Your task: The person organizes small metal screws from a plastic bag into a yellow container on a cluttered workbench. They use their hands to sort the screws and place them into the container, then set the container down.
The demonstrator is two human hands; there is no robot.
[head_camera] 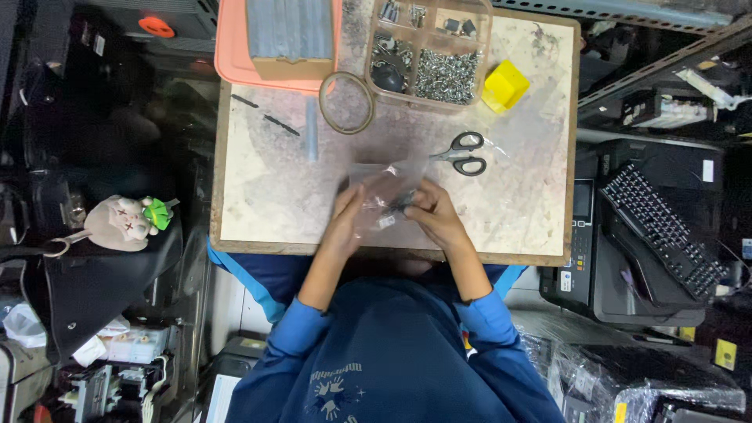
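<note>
Both hands were pinched on a small clear plastic bag [384, 192] at the near middle of the worn wooden table [258, 196]: left hand [345, 223] gripped the bag's left edge, right hand [433, 215] closed on its right side around what looked like small dark hardware inside. Best to keep the mouth up and the grip near the opening so nothing spilled. Scissors [464, 153] lay just beyond the bag, with a tape ring [346, 103], a compartment box of screws [429, 48], a yellow block [505, 84] and a pink tray [235, 47] at the far edge.
</note>
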